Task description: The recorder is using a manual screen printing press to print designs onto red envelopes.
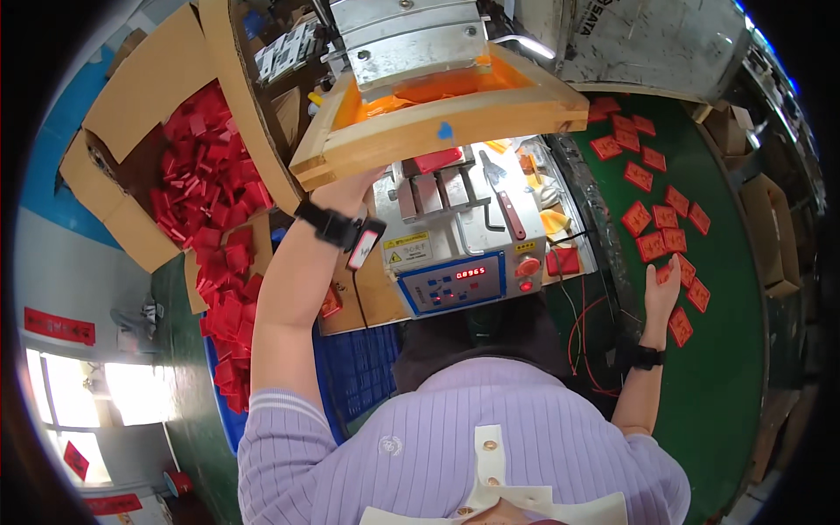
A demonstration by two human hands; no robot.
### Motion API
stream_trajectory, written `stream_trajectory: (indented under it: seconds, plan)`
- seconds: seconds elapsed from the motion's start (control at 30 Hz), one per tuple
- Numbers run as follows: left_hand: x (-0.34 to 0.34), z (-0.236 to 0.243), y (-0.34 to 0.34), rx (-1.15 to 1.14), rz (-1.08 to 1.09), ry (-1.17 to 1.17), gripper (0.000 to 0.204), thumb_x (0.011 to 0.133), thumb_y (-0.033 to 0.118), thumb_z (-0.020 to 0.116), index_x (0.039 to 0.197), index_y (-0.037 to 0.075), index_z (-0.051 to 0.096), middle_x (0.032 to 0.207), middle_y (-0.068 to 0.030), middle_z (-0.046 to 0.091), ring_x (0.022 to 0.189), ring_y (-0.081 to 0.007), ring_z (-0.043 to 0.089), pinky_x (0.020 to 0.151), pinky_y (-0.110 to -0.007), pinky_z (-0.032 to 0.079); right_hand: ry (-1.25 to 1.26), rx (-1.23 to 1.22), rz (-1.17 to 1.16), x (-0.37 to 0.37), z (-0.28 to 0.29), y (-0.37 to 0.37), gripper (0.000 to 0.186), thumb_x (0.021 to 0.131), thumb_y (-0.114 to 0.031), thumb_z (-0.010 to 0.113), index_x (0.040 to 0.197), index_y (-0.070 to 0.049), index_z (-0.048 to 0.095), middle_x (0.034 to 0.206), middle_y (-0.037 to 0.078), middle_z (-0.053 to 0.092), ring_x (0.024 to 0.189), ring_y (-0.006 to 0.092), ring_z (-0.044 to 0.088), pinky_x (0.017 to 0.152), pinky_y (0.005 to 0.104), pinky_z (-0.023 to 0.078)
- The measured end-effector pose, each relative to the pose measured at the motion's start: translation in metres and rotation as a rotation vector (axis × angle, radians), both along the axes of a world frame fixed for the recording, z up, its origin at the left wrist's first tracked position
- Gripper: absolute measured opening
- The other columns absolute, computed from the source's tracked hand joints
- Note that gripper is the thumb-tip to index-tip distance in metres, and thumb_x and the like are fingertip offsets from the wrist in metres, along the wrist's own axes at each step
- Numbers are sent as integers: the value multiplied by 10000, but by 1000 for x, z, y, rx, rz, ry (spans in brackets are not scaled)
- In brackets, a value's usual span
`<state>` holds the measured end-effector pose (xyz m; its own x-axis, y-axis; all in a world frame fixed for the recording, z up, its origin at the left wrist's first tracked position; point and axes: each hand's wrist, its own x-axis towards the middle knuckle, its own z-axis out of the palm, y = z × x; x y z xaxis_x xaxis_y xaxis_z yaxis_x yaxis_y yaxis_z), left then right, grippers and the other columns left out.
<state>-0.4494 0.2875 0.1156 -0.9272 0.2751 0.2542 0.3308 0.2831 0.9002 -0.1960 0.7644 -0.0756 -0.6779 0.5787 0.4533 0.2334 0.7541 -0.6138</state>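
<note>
Card: one red card (663,275) lies at 3 o'clock, between the thumb and fingers of the right hand (662,296).
Right hand: fingers curved toward 12 o'clock; whether they grip the card or only touch it, I cannot tell.
Other cards: more red cards (649,247) spread from 2 to past 3 o'clock, some overlapping, several just beside the fingertips.
Green surface: it runs under them (717,394), open to the hand's right and on toward 4 o'clock.
Dark edge: the strip (599,210) bounds the green on the hand's left.
Left hand: between 10 and 11 o'clock (353,189), at the wooden frame (490,129); fingers hidden, so I cannot tell their state.
Machine: near centre (455,280), topped by a red piece (437,161) and a spatula (509,214).
Carton: at 10 o'clock (140,96), holding heaped red pieces (206,162).
</note>
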Motion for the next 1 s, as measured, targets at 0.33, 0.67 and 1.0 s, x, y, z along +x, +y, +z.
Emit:
stream_trajectory:
  seconds: [0.33,0.67,1.0]
  plan:
    - [3,-1,42,-764,-179,54,385,914,219,524,1213,-18,477,1164,-156,551,1085,-261,531,934,-352,420,94,-467,255,-42,47,-41,522,853,-123,611,1319,-38,392,1199,141,531,1062,205,539,871,313,452]
    - [172,2,-26,-180,-692,286,348,936,270,445,718,19,549,709,-124,547,739,-278,560,706,-363,450,-3,-467,526,-76,70,-90,449,869,-102,586,1282,-16,432,1092,105,591,986,157,561,855,273,450]
    - [184,-65,-181,-484,549,19,222,892,210,482,1013,47,570,954,-195,609,919,-360,587,778,-423,466,-91,-410,651,-91,74,-97,372,902,-90,539,1255,-5,460,1065,99,602,975,141,562,882,259,424]
